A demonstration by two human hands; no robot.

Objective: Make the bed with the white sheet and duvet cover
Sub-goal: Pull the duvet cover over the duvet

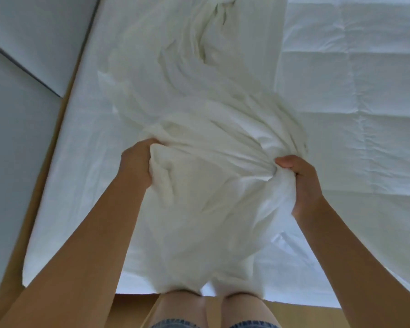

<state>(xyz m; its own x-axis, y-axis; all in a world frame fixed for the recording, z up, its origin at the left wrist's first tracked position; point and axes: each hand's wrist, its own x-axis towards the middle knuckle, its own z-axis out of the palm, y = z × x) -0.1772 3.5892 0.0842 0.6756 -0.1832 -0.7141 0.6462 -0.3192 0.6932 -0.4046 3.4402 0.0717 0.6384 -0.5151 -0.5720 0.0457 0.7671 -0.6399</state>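
My left hand point(137, 162) and right hand point(301, 183) each clutch a fistful of the bunched duvet cover point(206, 129), which trails away beyond my grip over the sheet point(81, 181). The quilted duvet point(353, 79) lies outside my right hand. I'm likely holding mid-fabric, not corners, so shaking it out could twist it further.

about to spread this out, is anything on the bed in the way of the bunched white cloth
The left hand and right hand grip the crumpled white cloth. A white quilted duvet covers the bed's right side; the smooth white sheet at left looks bare.
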